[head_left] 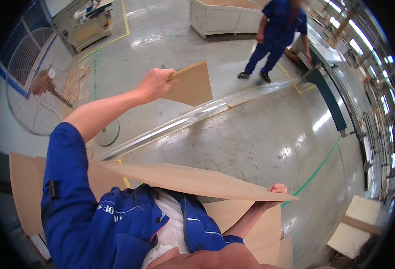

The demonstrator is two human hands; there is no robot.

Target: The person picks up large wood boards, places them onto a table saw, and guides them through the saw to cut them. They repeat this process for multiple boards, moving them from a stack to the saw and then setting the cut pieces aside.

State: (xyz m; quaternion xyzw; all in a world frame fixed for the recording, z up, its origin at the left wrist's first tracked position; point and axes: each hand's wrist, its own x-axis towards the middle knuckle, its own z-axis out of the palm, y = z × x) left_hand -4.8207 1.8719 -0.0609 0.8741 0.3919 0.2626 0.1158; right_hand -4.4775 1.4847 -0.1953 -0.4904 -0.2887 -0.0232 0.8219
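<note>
My left hand (156, 84) is raised out in front, closed on the upper left corner of a small rectangular brown board (188, 85). Lower down at the right, my right hand (274, 193) grips the far edge of a long, thin brown panel (188, 179), which lies tilted across the front of my body. More wooden sheets (25, 188) show behind my left arm and beneath the panel at the lower right.
A large wire fan (49, 76) stands at the left. A co-worker (273, 31) in blue stands ahead beside a dark-green machine (327, 101). A metal rail (251, 94) crosses the floor. Behind are a pale bin (206, 22) and stacked boards (358, 210) at the lower right.
</note>
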